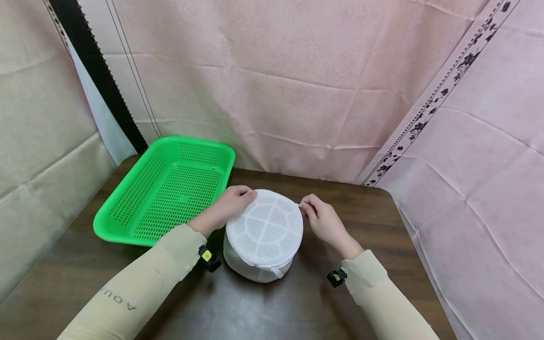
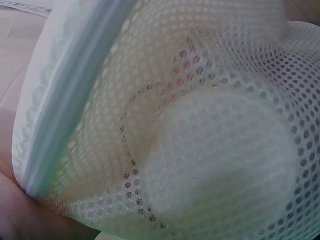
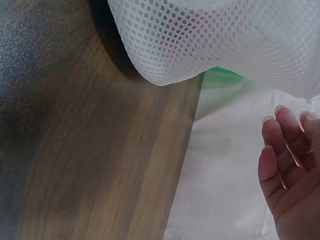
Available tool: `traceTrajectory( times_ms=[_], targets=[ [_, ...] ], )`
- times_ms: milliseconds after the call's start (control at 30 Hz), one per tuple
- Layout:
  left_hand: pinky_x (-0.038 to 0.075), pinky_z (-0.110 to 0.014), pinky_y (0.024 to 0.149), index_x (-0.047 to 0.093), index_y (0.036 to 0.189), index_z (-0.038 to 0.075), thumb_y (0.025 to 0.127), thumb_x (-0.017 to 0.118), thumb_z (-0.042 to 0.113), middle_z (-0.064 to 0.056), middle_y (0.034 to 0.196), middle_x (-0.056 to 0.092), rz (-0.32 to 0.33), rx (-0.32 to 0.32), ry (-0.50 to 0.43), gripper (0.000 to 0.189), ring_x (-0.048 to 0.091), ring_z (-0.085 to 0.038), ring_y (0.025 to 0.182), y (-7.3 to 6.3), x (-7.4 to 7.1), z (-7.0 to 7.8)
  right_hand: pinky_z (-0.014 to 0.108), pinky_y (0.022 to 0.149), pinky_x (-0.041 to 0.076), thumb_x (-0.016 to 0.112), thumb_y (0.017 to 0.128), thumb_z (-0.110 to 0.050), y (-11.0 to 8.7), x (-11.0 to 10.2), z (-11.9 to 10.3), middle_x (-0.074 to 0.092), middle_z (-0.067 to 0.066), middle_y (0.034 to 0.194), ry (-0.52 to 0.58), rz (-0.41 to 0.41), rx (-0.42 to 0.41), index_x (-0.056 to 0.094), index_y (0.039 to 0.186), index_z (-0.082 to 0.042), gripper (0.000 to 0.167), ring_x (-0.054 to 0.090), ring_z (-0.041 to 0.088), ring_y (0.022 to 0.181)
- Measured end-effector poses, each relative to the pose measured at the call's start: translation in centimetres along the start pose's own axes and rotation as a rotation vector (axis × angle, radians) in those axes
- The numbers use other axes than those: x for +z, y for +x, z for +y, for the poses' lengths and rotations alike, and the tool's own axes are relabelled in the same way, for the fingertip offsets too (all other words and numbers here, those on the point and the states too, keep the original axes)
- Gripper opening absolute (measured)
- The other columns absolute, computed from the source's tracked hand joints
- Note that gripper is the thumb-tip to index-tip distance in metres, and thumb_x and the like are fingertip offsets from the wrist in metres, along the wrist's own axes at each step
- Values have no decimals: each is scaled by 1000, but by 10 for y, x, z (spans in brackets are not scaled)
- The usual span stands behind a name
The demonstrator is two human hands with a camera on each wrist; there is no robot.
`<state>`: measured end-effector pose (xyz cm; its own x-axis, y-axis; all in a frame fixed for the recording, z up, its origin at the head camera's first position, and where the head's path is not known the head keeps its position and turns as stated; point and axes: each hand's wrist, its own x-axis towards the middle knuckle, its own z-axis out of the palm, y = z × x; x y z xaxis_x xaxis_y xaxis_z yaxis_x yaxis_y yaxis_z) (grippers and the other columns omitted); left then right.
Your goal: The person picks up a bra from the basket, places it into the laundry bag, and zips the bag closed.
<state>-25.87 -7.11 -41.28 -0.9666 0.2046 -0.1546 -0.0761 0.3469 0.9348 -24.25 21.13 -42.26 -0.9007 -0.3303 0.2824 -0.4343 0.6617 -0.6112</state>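
A white cylindrical mesh laundry bag [image 1: 264,231] stands on the brown table, its round top facing up. My left hand [image 1: 228,207] grips the upper left rim, thumb on top. At the right side of the rim, my right hand [image 1: 326,223] pinches a small zipper pull [image 1: 299,205]. The right wrist view shows its other fingers [image 3: 270,165] loosely bent, apart from the mesh. Through the mesh side [image 2: 215,165] in the left wrist view, a pale rounded shape and reddish and dark marks show; what they are I cannot tell.
An empty green plastic basket [image 1: 102,226] with perforated walls stands to the left, close to my left forearm. The wooden table [image 1: 361,302] ends at the back against a pale pink cloth [image 1: 297,94], which hangs around it with a dark floral strip at the right.
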Motion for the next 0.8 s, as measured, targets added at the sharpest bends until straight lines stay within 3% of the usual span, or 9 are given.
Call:
traceTrajectory(
  times_ms=[167, 333, 600, 700, 800],
  targets=[
    [45, -36, 77, 66, 101, 10, 100, 53, 35, -7, 97, 61, 53, -20, 4, 28, 55, -22, 87, -1, -1, 2, 34, 68, 50, 55, 100, -17, -1, -1, 1, 62, 5, 82, 15, 6, -3, 59, 97, -17, 5, 61, 19, 76],
    [45, -37, 77, 65, 104, 10, 100, 52, 37, -8, 101, 60, 106, -86, -16, 29, 55, -23, 89, -2, -4, 5, 34, 71, 51, 55, 99, -17, -2, -1, 3, 62, -1, 82, 26, 12, 11, 60, 97, -18, 5, 63, 17, 78],
    [47, -36, 76, 64, 106, 11, 100, 51, 38, -7, 105, 61, 136, -123, -61, 31, 56, -22, 91, -2, -2, 4, 36, 73, 52, 56, 99, -17, -4, -2, 3, 64, 5, 84, 57, 1, 27, 59, 98, -17, 4, 65, 29, 82],
    [46, -37, 78, 63, 108, 9, 101, 49, 38, -9, 107, 59, 162, -127, -108, 32, 55, -23, 93, -3, 0, 3, 36, 72, 52, 56, 99, -18, -4, -4, 3, 64, 3, 82, 60, 14, 14, 60, 98, -16, 5, 65, 26, 80],
    [43, -38, 84, 60, 113, 9, 102, 46, 37, -9, 112, 57, 143, -126, -110, 33, 53, -24, 99, -5, 3, 3, 35, 70, 51, 56, 99, -19, -5, -7, 4, 64, 2, 81, 57, 44, 3, 61, 97, -16, 6, 63, 19, 77]
  ],
)
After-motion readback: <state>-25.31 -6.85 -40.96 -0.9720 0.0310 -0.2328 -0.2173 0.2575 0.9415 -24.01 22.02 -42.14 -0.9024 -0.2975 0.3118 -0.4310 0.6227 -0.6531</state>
